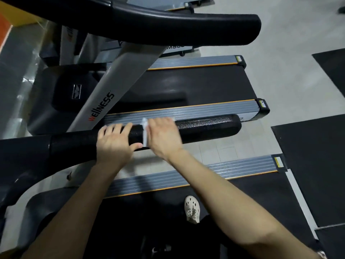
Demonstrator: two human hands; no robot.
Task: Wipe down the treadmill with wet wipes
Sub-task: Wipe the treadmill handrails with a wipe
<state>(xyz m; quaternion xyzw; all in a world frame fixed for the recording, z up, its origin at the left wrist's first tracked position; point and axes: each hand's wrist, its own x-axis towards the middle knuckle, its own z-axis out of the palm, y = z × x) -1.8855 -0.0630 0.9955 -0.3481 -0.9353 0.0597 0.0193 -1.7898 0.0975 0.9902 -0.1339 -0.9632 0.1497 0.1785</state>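
Observation:
A black foam-covered treadmill handrail (pixel 209 126) runs across the middle of the head view. My left hand (pixel 115 142) grips it from above, fingers curled over the far side and thumb on the near side. Just right of it, my right hand (pixel 163 136) wraps a white wet wipe (pixel 145 134) around the rail; only the wipe's left edge shows beside the hand. The rail's surface right of the wipe looks shiny and wet. The right hand is motion-blurred.
The neighbouring treadmill's belt (pixel 196 85) and grey side rails (pixel 186 111) lie beyond the handrail, with its own handrail (pixel 186 27) above. I stand on a treadmill belt; a pale shoe (pixel 192 209) shows below. Black floor mats (pixel 309 165) lie at right.

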